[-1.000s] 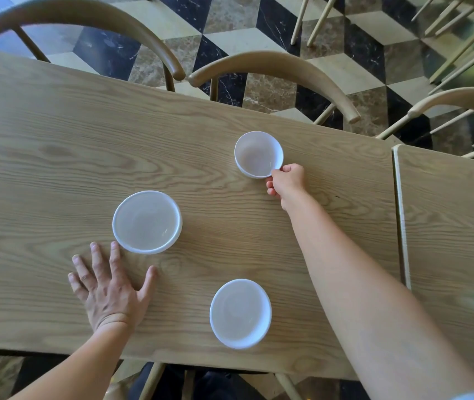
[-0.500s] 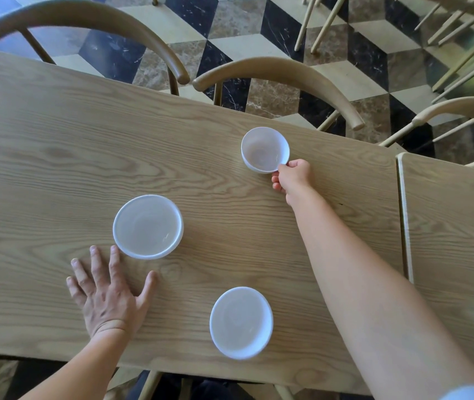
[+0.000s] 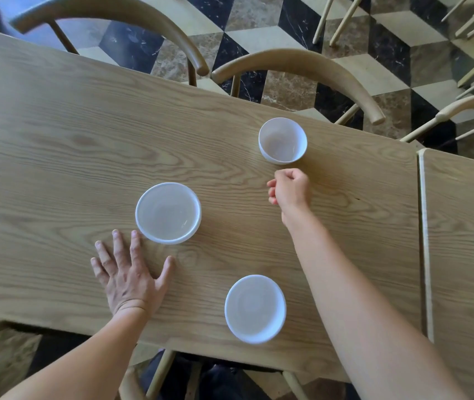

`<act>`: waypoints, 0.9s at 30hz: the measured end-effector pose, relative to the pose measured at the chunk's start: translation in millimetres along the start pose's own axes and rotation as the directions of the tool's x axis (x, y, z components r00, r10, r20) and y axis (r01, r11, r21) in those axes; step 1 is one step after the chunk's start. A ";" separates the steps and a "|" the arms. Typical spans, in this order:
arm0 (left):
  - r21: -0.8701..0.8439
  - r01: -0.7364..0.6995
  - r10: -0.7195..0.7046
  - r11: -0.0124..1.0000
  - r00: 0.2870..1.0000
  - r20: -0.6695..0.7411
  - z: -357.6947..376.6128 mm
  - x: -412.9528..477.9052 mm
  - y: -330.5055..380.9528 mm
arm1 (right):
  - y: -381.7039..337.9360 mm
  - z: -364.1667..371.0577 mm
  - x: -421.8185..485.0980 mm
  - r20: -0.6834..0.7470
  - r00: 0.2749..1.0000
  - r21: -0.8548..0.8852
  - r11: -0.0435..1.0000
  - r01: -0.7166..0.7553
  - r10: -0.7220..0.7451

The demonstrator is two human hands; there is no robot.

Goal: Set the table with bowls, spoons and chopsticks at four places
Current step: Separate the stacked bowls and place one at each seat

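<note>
Now three white bowls sit on the worktop (image 3: 57, 134): the far bowl (image 3: 282, 140) by the far edge before a chair (image 3: 302, 64), the middle bowl (image 3: 168, 213) just beyond the left hand (image 3: 130, 274), the near bowl (image 3: 255, 308) at the near edge. The right hand (image 3: 290, 190) hangs loosely curled and empty just short of the far bowl, not touching it. The left hand lies flat, fingers spread, holding nothing. A fourth bowl is likely wanted; no spoons or chopsticks show. Best to centre each bowl on its chair, clear of the edge.
</note>
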State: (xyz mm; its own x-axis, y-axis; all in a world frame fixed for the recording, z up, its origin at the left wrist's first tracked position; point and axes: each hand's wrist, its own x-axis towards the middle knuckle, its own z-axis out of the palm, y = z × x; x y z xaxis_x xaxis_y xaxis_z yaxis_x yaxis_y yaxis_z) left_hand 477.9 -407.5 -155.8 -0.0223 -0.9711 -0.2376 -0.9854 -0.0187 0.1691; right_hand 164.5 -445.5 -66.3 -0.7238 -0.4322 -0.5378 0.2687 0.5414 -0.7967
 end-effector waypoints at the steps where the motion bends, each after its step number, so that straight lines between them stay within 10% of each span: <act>1: 0.003 0.002 -0.002 1.000 1.000 0.007 -0.8 -0.1 0.6 | 1.4 7.7 -14.4 0.090 0.996 -0.014 1.000 -0.004 0.005; 8: 0.007 0.006 -0.007 1.000 1.000 0.027 -1.2 -0.1 0.2 | 22.2 56.3 -81.3 0.482 0.874 -0.392 0.907 0.156 0.058; 17: -0.001 -0.027 0.027 1.000 0.999 0.042 2.7 1.2 -3.5 | 30.1 74.7 -93.1 0.407 0.906 -0.646 0.663 0.378 -0.120; 27: -0.086 -0.101 0.115 0.991 0.976 0.183 -8.1 4.9 -9.5 | 26.5 93.4 -117.8 0.209 0.958 -0.729 0.622 0.286 -0.196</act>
State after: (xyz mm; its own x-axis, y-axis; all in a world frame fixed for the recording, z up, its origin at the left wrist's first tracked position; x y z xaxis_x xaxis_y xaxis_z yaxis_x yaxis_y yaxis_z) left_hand 488.4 -414.0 -150.9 -0.1662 -0.9068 -0.3875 -0.9600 0.0589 0.2738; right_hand 316.2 -447.6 -49.9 -0.6132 -0.6710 -0.4168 -0.5036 0.7386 -0.4483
